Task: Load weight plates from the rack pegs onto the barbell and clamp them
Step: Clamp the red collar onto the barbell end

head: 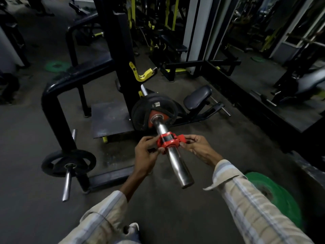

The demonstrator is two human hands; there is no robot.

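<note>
Left hand: the left hand [146,152] pinches the left side of the red plastic clamp collar [168,141], thumb on top, fingers curled beneath it
Right hand: the right hand [197,147] pinches the collar's right-hand lever tab between thumb and fingertips; whether the lever is shut cannot be told
Collar: ringed around the polished chrome barbell sleeve [173,155], between the two hands, partway along the sleeve
Loaded plates: black rubber weight plates with a red centre hub [154,112] sit on the sleeve beyond the hands, well apart from the collar, with bare chrome between them
Sleeve end: juts toward the person, nearer than both hands, unsupported
Rack peg plate: a black iron plate on a chrome rack peg [68,163] stands to the left of the left hand, near the floor
Green plate: a green rubber plate [274,199] lies low on the right, below the right forearm
Risk, gap: if the lever is closed here, the plates could slide outward along the bare sleeve, since nothing bears against the hub
Risk, pinch: fingers curled under the collar could be nipped when the lever snaps down
Risk, skew: uneven pushing by the two hands could cock the collar so that it binds on the sleeve
</note>
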